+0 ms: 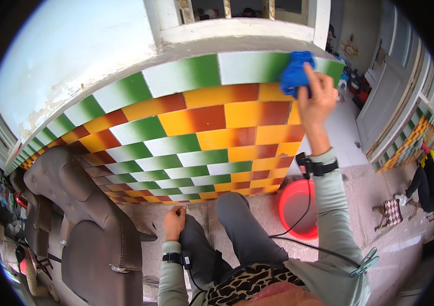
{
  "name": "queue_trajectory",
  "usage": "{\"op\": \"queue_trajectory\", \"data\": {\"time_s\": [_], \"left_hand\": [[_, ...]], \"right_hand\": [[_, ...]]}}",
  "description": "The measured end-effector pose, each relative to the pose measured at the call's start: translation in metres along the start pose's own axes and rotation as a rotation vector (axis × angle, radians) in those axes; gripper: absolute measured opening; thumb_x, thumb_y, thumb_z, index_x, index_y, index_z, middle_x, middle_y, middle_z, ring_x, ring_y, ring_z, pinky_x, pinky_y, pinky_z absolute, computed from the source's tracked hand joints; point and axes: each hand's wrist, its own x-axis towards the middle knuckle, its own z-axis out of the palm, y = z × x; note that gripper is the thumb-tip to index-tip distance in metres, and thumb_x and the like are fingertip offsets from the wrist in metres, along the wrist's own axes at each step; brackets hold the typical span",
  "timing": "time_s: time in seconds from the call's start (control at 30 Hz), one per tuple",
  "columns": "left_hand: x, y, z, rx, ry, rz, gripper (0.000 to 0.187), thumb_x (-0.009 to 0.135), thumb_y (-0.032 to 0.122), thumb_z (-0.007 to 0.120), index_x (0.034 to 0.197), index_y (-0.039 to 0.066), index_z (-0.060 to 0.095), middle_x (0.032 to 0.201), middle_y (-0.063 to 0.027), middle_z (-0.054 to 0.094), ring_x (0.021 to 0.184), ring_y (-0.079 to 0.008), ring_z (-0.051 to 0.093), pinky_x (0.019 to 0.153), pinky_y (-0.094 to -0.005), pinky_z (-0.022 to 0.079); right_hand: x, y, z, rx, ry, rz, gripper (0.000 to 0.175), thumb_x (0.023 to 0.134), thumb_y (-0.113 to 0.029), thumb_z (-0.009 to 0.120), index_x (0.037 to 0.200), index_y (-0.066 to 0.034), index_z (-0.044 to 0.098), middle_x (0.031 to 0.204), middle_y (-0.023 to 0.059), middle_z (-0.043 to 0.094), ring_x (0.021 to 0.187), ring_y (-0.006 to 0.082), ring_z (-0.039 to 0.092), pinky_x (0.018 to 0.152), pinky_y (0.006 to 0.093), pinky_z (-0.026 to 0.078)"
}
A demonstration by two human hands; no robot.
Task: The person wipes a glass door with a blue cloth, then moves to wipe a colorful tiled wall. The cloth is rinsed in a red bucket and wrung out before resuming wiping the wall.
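My right hand presses a crumpled blue cloth against the top row of green and white tiles, near the right end of the tiled wall. Below that row the wall carries orange-brown and green-white tiles. My left hand rests by my left knee with its fingers curled; nothing is visible in it. A red plastic basin of murky water stands on the ground under my right forearm.
A brown padded chair stands close on my left. A barred window sits above the ledge. To the right are a doorway with an open door, a checkered folding stool and a seated person. A cable hangs from my right wrist.
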Motion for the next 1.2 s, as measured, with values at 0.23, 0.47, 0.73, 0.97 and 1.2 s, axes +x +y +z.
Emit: {"op": "queue_trajectory", "data": {"time_s": [0.23,0.47,0.73,0.97,1.2], "left_hand": [[0.01,-0.006,0.004,0.084,-0.035,0.048,0.04,0.094,0.045,0.064,0.11,0.01,0.076,0.094,-0.0169,0.075,0.088,-0.0355,0.073,0.079,-0.0437,0.056],[0.018,-0.016,0.006,-0.031,-0.061,0.155,0.035,0.098,0.035,0.064,0.105,0.004,0.076,0.089,-0.0111,0.078,0.082,-0.0216,0.074,0.078,-0.0328,0.055],[0.02,0.016,0.008,-0.02,-0.165,0.059,0.034,0.1,0.03,0.064,0.109,0.0,0.074,0.09,-0.0096,0.077,0.084,-0.0151,0.07,0.081,-0.0289,0.053],[0.017,0.05,0.029,-0.267,-0.255,0.106,0.03,0.103,0.024,0.061,0.111,-0.002,0.074,0.095,-0.0086,0.077,0.091,-0.0131,0.067,0.088,-0.0275,0.05],[0.036,0.065,0.054,-0.263,-0.341,0.078,0.028,0.104,0.022,0.06,0.111,-0.002,0.073,0.095,-0.0087,0.076,0.092,-0.0129,0.066,0.09,-0.0267,0.049]], "right_hand": [[-0.134,0.133,-0.081,0.232,-0.187,0.758,0.03,0.093,-0.012,0.07,0.123,-0.0057,0.067,0.084,0.0082,0.067,0.066,0.0135,0.06,0.059,0.0286,0.048],[-0.372,0.181,-0.223,-0.166,-0.782,0.941,0.025,0.088,-0.028,0.065,0.094,-0.0035,0.07,0.073,0.0214,0.068,0.064,0.0314,0.071,0.058,0.0425,0.053],[-0.536,0.163,-0.284,-0.32,-1.244,1.446,0.036,0.085,-0.024,0.063,0.116,-0.0073,0.071,0.093,0.0239,0.074,0.09,0.0336,0.074,0.08,0.0439,0.059],[-0.59,0.162,-0.242,-0.614,-1.333,1.342,0.034,0.088,-0.02,0.07,0.118,-0.0069,0.06,0.117,0.0233,0.064,0.103,0.044,0.068,0.086,0.0502,0.058],[-0.631,0.157,-0.216,-0.678,-1.464,1.448,0.065,0.076,-0.035,0.089,0.123,-0.0039,0.054,0.125,0.0203,0.06,0.107,0.0401,0.069,0.087,0.0466,0.06]]}}
